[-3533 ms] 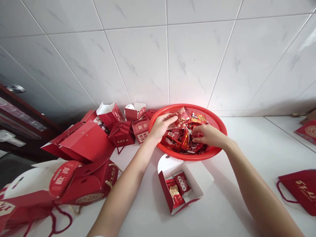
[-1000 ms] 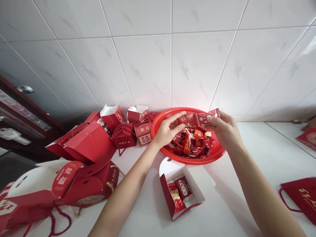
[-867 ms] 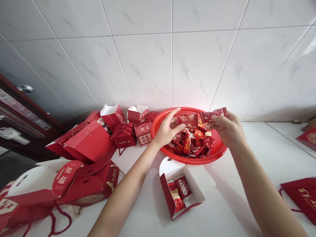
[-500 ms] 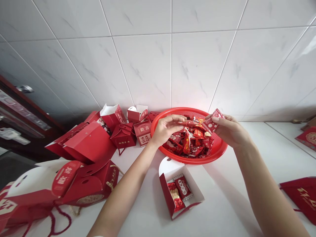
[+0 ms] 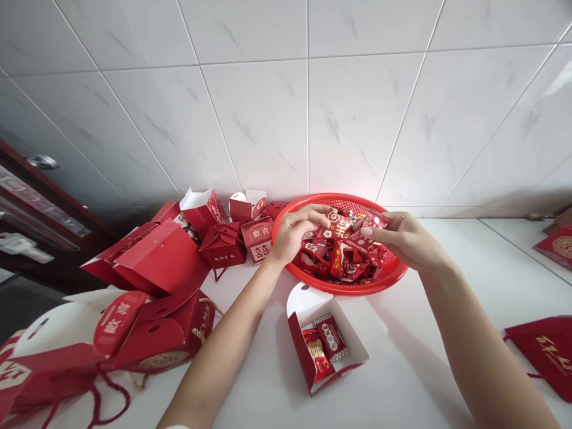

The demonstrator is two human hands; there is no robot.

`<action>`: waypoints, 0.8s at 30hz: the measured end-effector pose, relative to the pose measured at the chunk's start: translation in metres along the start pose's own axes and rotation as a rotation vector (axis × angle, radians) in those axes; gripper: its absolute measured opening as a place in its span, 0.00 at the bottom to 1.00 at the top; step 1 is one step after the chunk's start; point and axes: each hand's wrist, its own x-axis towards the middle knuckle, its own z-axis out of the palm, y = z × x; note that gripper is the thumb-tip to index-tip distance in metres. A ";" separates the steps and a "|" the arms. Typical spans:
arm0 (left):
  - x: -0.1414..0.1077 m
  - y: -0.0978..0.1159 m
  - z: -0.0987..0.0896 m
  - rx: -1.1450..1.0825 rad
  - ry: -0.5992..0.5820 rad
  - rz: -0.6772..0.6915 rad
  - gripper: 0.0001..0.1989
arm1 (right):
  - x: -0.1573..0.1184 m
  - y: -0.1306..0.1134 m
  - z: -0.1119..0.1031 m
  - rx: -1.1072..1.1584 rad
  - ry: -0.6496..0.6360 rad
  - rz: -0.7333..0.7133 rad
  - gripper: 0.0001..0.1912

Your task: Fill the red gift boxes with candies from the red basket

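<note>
Over the red plastic basket [image 5: 395, 275], my left hand [image 5: 297, 232] pinches a red candy packet [image 5: 338, 225] with pale lettering, its printed face turned toward me. My right hand [image 5: 404, 238] grips another red candy packet [image 5: 374, 221] close beside it, at the basket's right side. Beneath both hands, wrapped candies [image 5: 346, 262] fill the basket in a heap. In front of the basket an open candy box [image 5: 301, 351] with a white inside lies on the counter. It holds a shiny red-and-gold packet [image 5: 318, 356] and a dark red packet [image 5: 331, 336].
Several red gift boxes crowd the left, among them a large open box [image 5: 156, 256] and a small corded box [image 5: 223, 244]. A flat red bag [image 5: 543, 354] lies at the right edge. The tiled wall [image 5: 268, 119] rises right behind the basket.
My left hand has turned its packet so the printed face shows. My right hand has moved slightly left and down, bringing its packet nearer to the other one.
</note>
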 end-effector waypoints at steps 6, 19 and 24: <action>0.000 0.015 0.003 0.088 -0.056 -0.228 0.16 | -0.006 -0.009 0.010 -0.185 0.008 -0.035 0.16; -0.016 0.088 -0.023 0.610 -0.538 -0.443 0.21 | -0.044 -0.042 0.018 -0.572 -0.140 -0.303 0.07; -0.023 0.099 -0.014 0.983 -0.824 -0.707 0.08 | -0.045 -0.044 0.028 -0.744 -0.593 -0.292 0.07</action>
